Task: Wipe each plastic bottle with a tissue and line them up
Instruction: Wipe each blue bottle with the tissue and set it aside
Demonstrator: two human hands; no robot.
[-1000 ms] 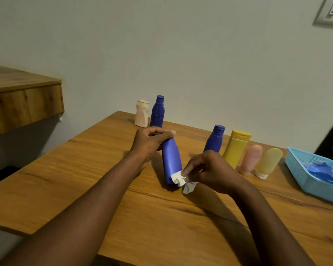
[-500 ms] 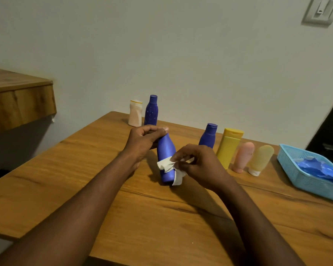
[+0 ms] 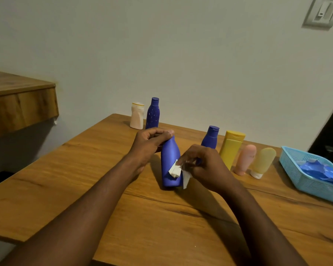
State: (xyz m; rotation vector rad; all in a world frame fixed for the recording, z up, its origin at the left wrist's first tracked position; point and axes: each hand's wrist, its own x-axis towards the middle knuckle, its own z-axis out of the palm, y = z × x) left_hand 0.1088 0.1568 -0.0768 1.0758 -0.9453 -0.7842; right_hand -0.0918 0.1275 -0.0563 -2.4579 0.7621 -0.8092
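Head view. Grips cap end of plain blue plastic bottle (image 3: 169,162) with curled left hand (image 3: 150,144); tilted, base down by brown wooden table (image 3: 65,179). Pinches crumpled white tissue (image 3: 175,170) in right hand (image 3: 206,166), pressed against bottle's lower side. Lined up behind: small blue bottle (image 3: 210,138), yellow flip-cap bottle (image 3: 232,146), pink tube (image 3: 245,160), pale yellow tube (image 3: 262,162). Cannot tell any writing.

Basket (image 3: 304,183), perhaps holding cloth (image 3: 319,169), sits right of bottle row (image 3: 231,148).
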